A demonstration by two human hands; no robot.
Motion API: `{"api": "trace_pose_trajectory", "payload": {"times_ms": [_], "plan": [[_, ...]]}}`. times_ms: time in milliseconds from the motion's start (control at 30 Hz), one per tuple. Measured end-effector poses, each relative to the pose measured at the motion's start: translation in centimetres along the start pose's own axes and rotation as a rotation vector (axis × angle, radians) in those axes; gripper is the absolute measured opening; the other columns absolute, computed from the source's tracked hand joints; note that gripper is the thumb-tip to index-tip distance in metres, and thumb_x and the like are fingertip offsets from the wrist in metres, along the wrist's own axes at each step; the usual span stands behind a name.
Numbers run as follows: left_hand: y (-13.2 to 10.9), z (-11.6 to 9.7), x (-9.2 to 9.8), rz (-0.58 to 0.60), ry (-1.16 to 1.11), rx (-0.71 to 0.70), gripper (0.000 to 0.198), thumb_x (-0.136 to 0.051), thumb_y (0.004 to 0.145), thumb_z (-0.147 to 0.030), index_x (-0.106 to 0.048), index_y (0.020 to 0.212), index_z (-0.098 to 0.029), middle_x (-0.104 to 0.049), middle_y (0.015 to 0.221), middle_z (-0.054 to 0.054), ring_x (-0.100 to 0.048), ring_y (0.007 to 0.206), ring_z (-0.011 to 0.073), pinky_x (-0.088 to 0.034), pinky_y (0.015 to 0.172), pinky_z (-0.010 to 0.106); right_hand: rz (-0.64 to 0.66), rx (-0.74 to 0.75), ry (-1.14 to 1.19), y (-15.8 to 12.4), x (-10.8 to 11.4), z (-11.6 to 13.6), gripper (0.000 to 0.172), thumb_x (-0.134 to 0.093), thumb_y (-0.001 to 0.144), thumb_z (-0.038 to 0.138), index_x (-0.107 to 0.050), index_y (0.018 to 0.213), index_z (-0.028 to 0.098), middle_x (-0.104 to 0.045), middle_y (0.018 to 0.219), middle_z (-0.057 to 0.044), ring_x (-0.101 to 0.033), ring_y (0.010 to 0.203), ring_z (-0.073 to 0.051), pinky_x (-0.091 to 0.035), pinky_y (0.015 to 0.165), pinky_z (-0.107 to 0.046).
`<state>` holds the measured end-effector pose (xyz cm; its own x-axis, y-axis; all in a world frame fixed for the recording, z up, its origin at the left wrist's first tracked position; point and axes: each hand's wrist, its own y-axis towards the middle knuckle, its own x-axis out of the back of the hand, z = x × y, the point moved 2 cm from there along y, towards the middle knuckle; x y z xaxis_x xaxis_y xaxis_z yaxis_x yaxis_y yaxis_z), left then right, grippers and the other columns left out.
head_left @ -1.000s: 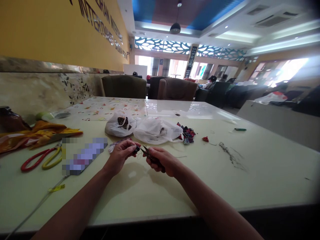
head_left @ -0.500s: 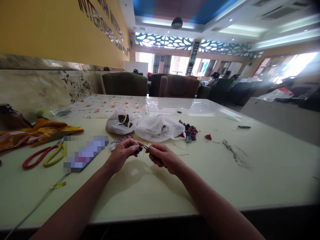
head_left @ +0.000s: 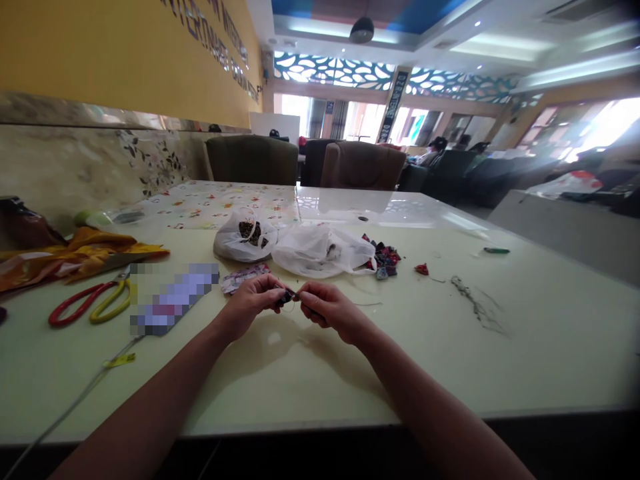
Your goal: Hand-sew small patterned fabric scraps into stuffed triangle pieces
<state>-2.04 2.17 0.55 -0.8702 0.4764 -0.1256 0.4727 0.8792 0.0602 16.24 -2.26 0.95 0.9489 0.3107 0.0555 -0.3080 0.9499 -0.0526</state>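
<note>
My left hand [head_left: 253, 303] pinches a small dark piece of fabric [head_left: 284, 300] just above the pale table [head_left: 350, 373]. My right hand [head_left: 327, 310] is closed round small thread snips, whose dark tips meet the fabric piece between the two hands. A thin thread trails from there to the right over the table. Both hands hover close together in front of me.
Two white plastic bags [head_left: 305, 250] lie beyond my hands, with a pile of small coloured fabric pieces [head_left: 384, 256] to their right. Red and yellow scissors [head_left: 87, 305] and orange cloth [head_left: 75, 257] lie at the left. Thread scraps [head_left: 475, 303] lie at the right. Chairs stand behind the table.
My right hand has brought the snips in closer, so their tips now touch the fabric piece in my left hand. The view has shifted slightly.
</note>
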Motion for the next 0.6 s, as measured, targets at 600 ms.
{"api": "trace_pose_trajectory", "payload": {"times_ms": [600], "plan": [[0.06,0.20,0.10,0.042,-0.028,-0.013,0.015,-0.076,0.073,-0.030,-0.070,0.077,-0.017,-0.068,0.077,0.004,-0.057,0.064,0.0129,-0.048,0.063,0.028,-0.005,0.030,0.058,0.04,-0.18,-0.58,0.031,-0.062,0.083,0.048,-0.053,0.078,0.019,-0.045,0.054,0.007,-0.029,0.044,-0.004,-0.014,0.041,-0.021]]}}
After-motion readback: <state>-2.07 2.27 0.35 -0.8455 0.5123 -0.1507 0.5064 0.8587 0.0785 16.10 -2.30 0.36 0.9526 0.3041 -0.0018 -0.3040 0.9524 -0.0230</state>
